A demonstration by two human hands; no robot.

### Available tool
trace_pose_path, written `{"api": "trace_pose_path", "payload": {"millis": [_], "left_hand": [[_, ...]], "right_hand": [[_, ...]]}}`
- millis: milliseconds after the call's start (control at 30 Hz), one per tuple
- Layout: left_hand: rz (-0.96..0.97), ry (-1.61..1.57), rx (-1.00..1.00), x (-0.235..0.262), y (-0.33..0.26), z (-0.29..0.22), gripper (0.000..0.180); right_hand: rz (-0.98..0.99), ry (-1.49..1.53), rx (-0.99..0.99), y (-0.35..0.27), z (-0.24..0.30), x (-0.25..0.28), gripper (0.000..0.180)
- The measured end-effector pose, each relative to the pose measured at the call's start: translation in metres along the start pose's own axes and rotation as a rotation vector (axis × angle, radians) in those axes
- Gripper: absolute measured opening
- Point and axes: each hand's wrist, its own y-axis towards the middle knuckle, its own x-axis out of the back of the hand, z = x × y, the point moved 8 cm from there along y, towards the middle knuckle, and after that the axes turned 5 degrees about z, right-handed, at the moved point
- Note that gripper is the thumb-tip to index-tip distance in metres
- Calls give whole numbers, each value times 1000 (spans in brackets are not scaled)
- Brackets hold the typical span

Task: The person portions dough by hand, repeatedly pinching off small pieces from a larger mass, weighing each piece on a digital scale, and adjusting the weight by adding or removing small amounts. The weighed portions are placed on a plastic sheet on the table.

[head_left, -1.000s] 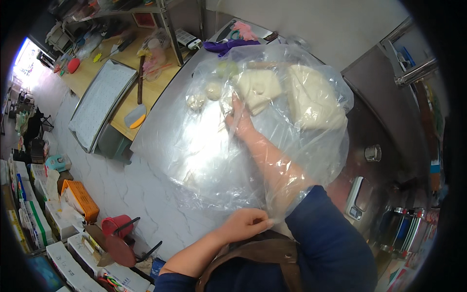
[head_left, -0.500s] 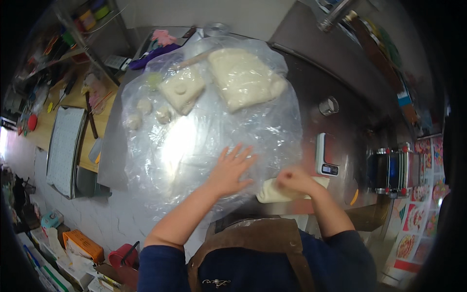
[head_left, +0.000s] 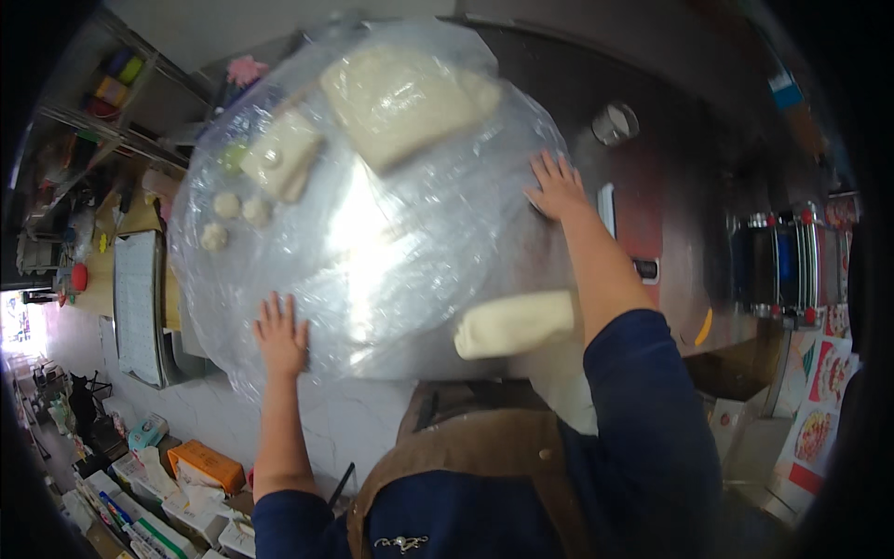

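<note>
A large clear plastic sheet (head_left: 447, 224) spreads over the steel table, covering a big slab of pale dough (head_left: 400, 107), a smaller dough piece (head_left: 282, 156) and several little dough balls (head_left: 226, 205). My left hand (head_left: 282, 335) lies with fingers spread on the sheet's near left part. Out to the right, my right hand (head_left: 559, 189) rests open at the sheet's right edge, fingers stretched forward. Between my arms, uncovered, a thick roll of dough (head_left: 517, 324) lies near the table's front edge, beside my right forearm.
A kitchen scale (head_left: 637, 219), partly behind my right forearm, and a small clear cup (head_left: 616, 123) stand on the right. Farther right is a metal roller machine (head_left: 782, 264). A yellow scraper-like piece (head_left: 704, 326) lies nearby. To the left, a tray (head_left: 140, 307) sits by a wooden counter.
My left hand has moved left across the sheet. My right hand has left the dough roll, opened and reached forward to the sheet's right edge. The view has shifted.
</note>
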Motion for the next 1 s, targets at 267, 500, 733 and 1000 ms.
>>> {"api": "trace_pose_path", "payload": {"millis": [267, 500, 733, 1000], "left_hand": [[-490, -658, -180, 116, -50, -146, 47], [-103, -431, -870, 121, -145, -506, 102], [-122, -159, -646, 95, -118, -578, 112], [-41, -251, -897, 103, -109, -585, 103]], "right_hand": [[145, 842, 355, -172, -60, 5, 82], [-97, 255, 563, -265, -121, -42, 99], [19, 649, 530, -223, -141, -65, 84], [118, 915, 400, -245, -151, -72, 63]]}}
